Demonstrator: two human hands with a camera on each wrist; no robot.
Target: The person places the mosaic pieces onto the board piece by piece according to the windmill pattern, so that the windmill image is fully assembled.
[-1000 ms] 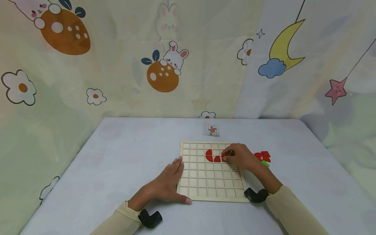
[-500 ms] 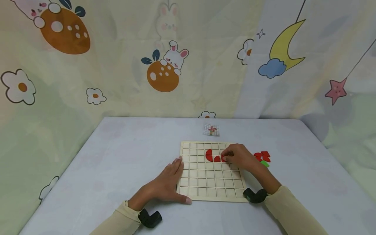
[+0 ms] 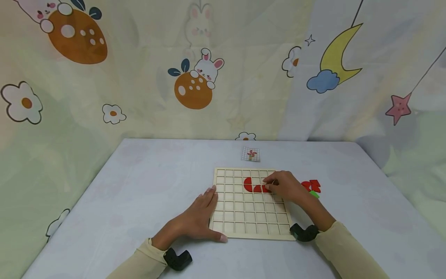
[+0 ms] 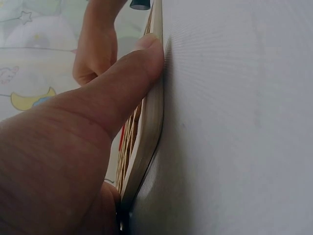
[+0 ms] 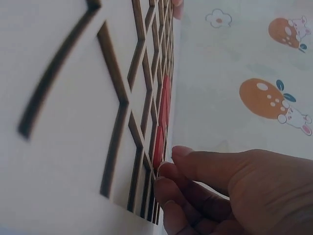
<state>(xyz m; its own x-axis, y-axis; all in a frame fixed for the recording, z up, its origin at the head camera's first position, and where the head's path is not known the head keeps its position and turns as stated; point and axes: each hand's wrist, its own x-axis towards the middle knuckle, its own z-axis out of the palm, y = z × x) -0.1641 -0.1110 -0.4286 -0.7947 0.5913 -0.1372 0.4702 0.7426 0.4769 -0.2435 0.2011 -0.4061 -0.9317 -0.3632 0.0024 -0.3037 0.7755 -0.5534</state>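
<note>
The wooden grid board (image 3: 240, 217) lies flat before me, with several red pieces (image 3: 247, 185) set in its upper cells. My left hand (image 3: 198, 219) is spread along the board's left side. Its thumb (image 4: 146, 54) reaches the near edge in the left wrist view. My right hand (image 3: 285, 185) is over the board's upper right, fingers bent, thumb tip beside the rightmost red piece (image 3: 266, 188). In the right wrist view, red pieces (image 5: 159, 147) sit low in the grid, just ahead of the fingertips, and nothing shows between thumb and forefinger.
Loose red pieces (image 3: 315, 185) and a green piece (image 3: 314, 194) lie right of the board, beyond the right wrist. Behind the board is a small gridded card (image 3: 251, 154) with a pinwheel picture. A patterned cloth (image 3: 146, 77) hangs behind the table.
The rightmost red piece, partly between the right fingers earlier, now sits flat in its cell. The right fingertips have shifted very slightly right. The left hand and the board have stayed put.
</note>
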